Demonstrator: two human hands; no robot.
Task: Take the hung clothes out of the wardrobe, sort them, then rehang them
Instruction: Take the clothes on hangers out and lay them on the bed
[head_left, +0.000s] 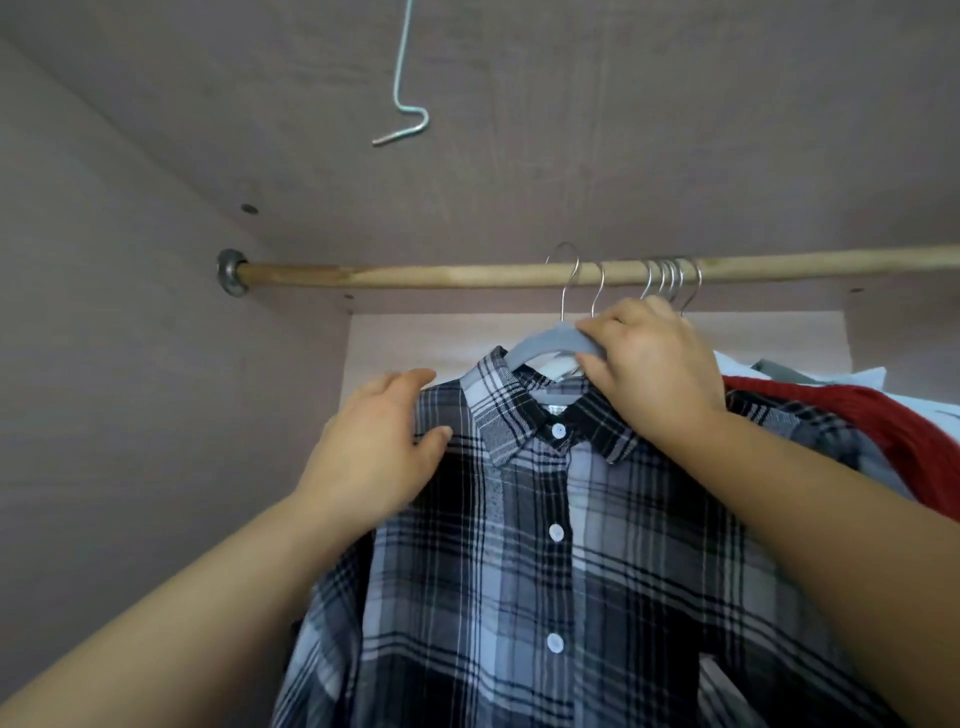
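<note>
A grey, black and white plaid shirt (561, 571) with white buttons hangs in front of me on a grey hanger (550, 340). The hanger's metal hook sits at the wooden rail (415, 275). My right hand (649, 369) grips the hanger's neck just under the hook. The shirt's left shoulder lies under my left hand (379, 447), thumb on the front of the cloth and fingers over the shoulder edge. Behind the shirt, to the right, hang a red knit garment (883, 415) and white clothes (862, 382).
Several more metal hooks (670, 283) bunch on the rail right of my hand. The rail's left stretch is bare up to its metal socket (231, 271) in the wardrobe's left wall. A bent wire hook (402, 114) hangs from above.
</note>
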